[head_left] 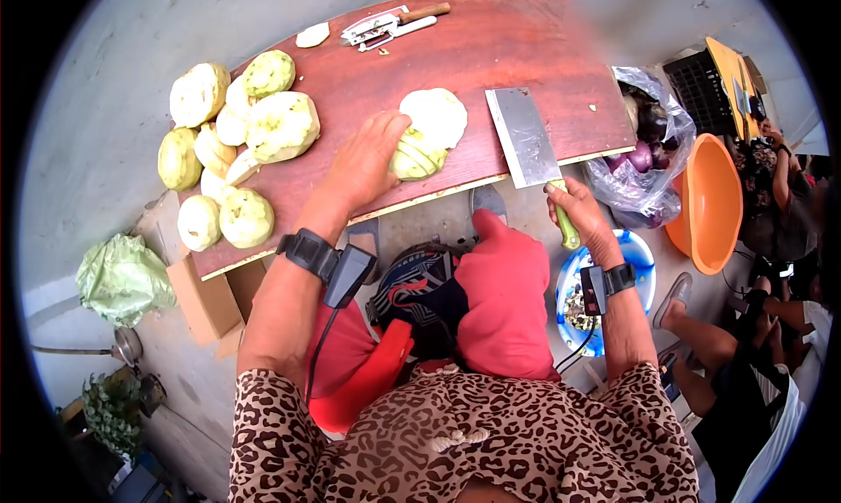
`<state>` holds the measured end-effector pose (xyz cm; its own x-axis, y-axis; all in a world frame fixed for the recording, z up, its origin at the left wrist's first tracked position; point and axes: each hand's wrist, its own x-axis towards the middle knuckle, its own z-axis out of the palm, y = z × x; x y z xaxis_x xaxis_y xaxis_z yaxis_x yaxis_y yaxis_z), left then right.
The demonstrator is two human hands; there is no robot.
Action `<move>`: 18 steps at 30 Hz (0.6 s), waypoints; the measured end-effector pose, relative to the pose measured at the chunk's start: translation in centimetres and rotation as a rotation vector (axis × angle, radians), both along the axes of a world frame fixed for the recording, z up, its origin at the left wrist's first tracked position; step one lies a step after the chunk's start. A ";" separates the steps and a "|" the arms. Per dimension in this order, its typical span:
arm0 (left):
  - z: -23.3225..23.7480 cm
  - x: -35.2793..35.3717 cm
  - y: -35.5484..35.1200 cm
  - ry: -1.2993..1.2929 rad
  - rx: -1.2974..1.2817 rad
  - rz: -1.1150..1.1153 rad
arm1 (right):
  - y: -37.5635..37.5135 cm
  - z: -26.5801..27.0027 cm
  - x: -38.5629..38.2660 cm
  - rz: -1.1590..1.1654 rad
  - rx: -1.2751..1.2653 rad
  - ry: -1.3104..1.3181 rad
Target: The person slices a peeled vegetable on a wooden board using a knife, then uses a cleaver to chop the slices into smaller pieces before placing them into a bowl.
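On the red-brown table, my left hand rests with its fingers against pale green slices. A round white cut piece lies just beyond them. My right hand is wrapped round the green handle of a cleaver. The wide blade lies flat over the table's front edge, right of the slices and apart from them. Several peeled pale green vegetables are piled at the table's left end.
Peelers and a white slice lie at the back. Right of the table are a bag of purple vegetables, an orange basin and a blue-white basin with scraps. A cardboard box stands lower left. Other people sit at the right.
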<state>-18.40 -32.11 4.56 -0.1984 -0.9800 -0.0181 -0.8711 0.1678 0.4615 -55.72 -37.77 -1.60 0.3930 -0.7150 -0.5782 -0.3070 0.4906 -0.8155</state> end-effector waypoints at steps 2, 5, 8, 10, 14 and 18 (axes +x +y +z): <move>0.1 0.0 0.0 -0.005 0.011 0.004 | -0.1 0.1 0.1 0.008 -0.014 0.011; 0.3 0.0 0.0 -0.033 0.044 -0.013 | 0.2 -0.5 0.4 0.014 -0.051 0.058; 0.3 -0.4 -0.1 -0.156 0.082 0.004 | 0.7 -1.0 1.0 -0.011 -0.052 0.069; 0.4 -0.5 -0.2 -0.183 0.098 0.004 | 0.9 -1.4 1.2 -0.035 -0.037 0.061; 0.3 -0.2 -0.5 -0.216 0.144 -0.005 | 0.9 -1.6 1.4 -0.031 -0.042 0.093; 0.1 0.5 -0.6 -0.134 0.137 -0.020 | 1.1 -1.6 1.6 -0.034 -0.041 0.144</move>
<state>-17.91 -32.66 4.69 -0.2048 -0.9623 -0.1789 -0.9236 0.1294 0.3609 -54.09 -36.67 -3.15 0.2834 -0.7508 -0.5966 -0.4055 0.4700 -0.7840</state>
